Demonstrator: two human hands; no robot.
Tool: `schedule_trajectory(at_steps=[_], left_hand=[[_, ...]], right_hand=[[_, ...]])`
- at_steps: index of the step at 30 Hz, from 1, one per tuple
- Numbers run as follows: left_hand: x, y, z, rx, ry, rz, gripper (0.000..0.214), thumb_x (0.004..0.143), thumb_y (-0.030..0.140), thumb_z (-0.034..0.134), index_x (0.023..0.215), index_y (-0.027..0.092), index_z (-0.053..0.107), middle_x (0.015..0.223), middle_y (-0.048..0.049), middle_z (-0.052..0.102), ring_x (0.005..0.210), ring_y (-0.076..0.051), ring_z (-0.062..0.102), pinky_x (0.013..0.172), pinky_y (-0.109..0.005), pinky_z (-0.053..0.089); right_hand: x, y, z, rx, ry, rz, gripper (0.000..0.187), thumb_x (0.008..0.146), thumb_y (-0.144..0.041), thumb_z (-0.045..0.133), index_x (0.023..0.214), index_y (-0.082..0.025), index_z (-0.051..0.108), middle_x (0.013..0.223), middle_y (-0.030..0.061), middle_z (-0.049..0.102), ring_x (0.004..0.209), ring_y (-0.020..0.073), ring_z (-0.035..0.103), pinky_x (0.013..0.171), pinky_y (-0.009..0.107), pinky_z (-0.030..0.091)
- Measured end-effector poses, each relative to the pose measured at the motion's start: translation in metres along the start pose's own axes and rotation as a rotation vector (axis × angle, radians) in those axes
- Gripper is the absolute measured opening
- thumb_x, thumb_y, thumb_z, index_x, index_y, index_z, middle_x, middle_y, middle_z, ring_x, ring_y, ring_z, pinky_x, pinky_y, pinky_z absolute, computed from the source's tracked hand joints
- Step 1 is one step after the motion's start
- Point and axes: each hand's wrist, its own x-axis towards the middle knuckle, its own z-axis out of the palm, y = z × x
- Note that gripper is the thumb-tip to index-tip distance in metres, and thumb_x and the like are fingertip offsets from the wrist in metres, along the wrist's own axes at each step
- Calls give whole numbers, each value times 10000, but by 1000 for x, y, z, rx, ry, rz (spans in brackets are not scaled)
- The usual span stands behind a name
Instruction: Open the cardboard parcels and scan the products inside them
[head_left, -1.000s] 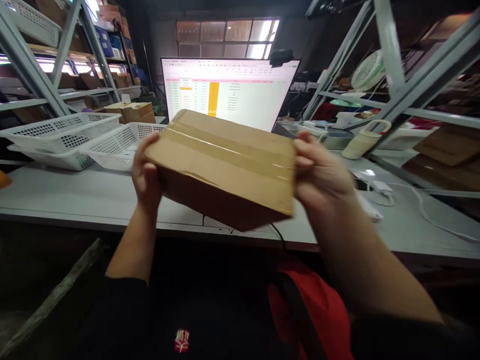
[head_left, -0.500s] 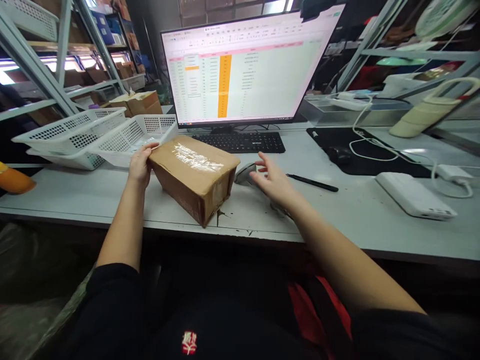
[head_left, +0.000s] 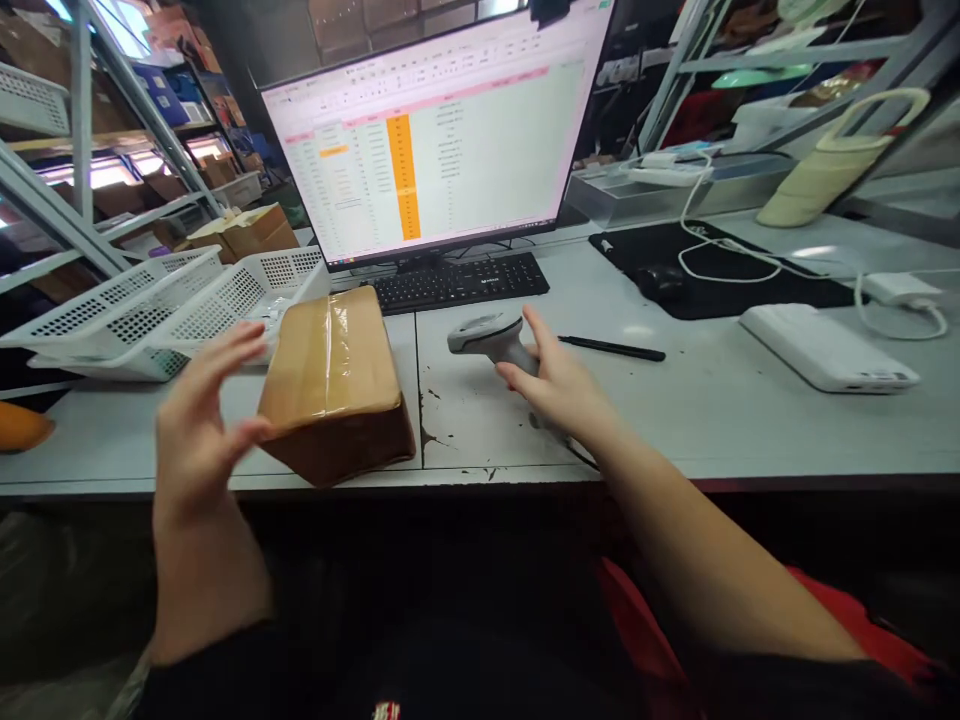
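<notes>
A brown cardboard box [head_left: 334,360], with a strip of shiny clear tape over its top, rests on the white desk near the front edge. My left hand [head_left: 206,430] is at its left side, slightly blurred, with thumb and fingers spread and nothing in them. The thumb tip comes close to the box's near left corner; whether it touches I cannot tell. To the right of the box, my right hand [head_left: 559,385] has its thumb and fingers around the handle of a grey barcode scanner [head_left: 484,335]. The scanner's head points left towards the box.
White perforated baskets [head_left: 247,300] stand left of the box. Behind are a keyboard [head_left: 457,283] and a monitor [head_left: 450,150] showing a spreadsheet. A black pen [head_left: 615,348], a mouse [head_left: 660,284] on a black mat, and a white power bank [head_left: 825,350] with a cable lie at right.
The box has been turned and set flatter on the desk, and my left hand has let go of it. My right hand has closed around the scanner. The view has shifted to the right.
</notes>
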Motion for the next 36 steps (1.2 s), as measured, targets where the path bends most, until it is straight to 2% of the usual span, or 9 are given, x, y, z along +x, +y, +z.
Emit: schedule_trajectory(at_steps=[2, 4, 7, 10, 13, 20, 29, 32, 36], left_hand=[[-18, 24, -8, 293, -272, -18, 693, 812, 645, 827, 1440, 422, 637, 1663, -8, 464, 1544, -399, 432, 1289, -664, 364], [-25, 26, -14, 420, -391, -63, 669, 863, 614, 785, 1480, 432, 601, 1684, -11, 430, 1547, -413, 423, 1281, -689, 360], [-27, 0, -28, 362, -409, -159, 591, 871, 603, 779, 1431, 492, 626, 1617, 22, 521, 1511, -390, 481, 1267, -685, 373], [-31, -31, -49, 261, -337, -282, 602, 767, 612, 880, 1330, 535, 682, 1625, 61, 501, 1523, -405, 459, 1259, -723, 341], [-40, -48, -63, 178, -238, -328, 632, 718, 562, 938, 1304, 497, 712, 1591, 38, 546, 1513, -414, 471, 1253, -736, 344], [-46, -53, -61, 94, -141, -310, 602, 711, 538, 939, 1269, 408, 753, 1529, -3, 614, 1475, -383, 525, 1263, -655, 400], [-50, -57, -62, 107, -143, -333, 587, 736, 516, 915, 1282, 382, 744, 1566, -6, 583, 1484, -393, 505, 1267, -668, 385], [-52, -51, -57, 95, -131, -363, 560, 755, 472, 902, 1285, 386, 743, 1576, -16, 572, 1487, -385, 508, 1268, -648, 394], [-56, -47, -36, 79, -47, -297, 444, 776, 439, 892, 1177, 289, 774, 1481, -80, 651, 1483, -374, 520, 1284, -606, 386]], right_hand=[[-15, -5, 1, 381, -17, -4, 908, 885, -485, 711, 1671, -257, 316, 1062, 87, 751, 801, 247, 676, 735, 396, 558], [-29, -10, 6, 722, -116, 40, 724, 821, -501, 795, 1450, -241, 550, 1082, 89, 760, 707, 178, 635, 601, 308, 516], [-49, -11, 21, 1047, -303, 186, 531, 766, -452, 859, 1177, -204, 633, 1082, 106, 779, 630, 113, 592, 515, 229, 475], [-73, -7, 39, 1202, -447, 323, 478, 779, -417, 868, 1139, -192, 651, 1078, 108, 787, 609, 89, 595, 503, 190, 501], [-92, -4, 54, 1277, -524, 442, 390, 835, -378, 842, 1136, -193, 677, 1151, 106, 779, 636, 86, 623, 528, 179, 543], [-86, -13, 64, 1384, -525, 590, 254, 946, -299, 720, 1179, -203, 692, 1270, 120, 749, 673, 99, 646, 559, 208, 590], [-86, -22, 43, 1388, -491, 656, 190, 955, -318, 679, 1089, -194, 731, 1184, 89, 743, 663, 99, 618, 544, 217, 592], [-72, -20, 27, 1230, -518, 527, 314, 890, -368, 743, 1164, -220, 703, 1215, 98, 739, 696, 124, 649, 541, 236, 595], [-29, -16, 2, 625, -493, 193, 672, 867, -425, 751, 1500, -304, 561, 992, 65, 756, 622, 176, 631, 494, 289, 559]])
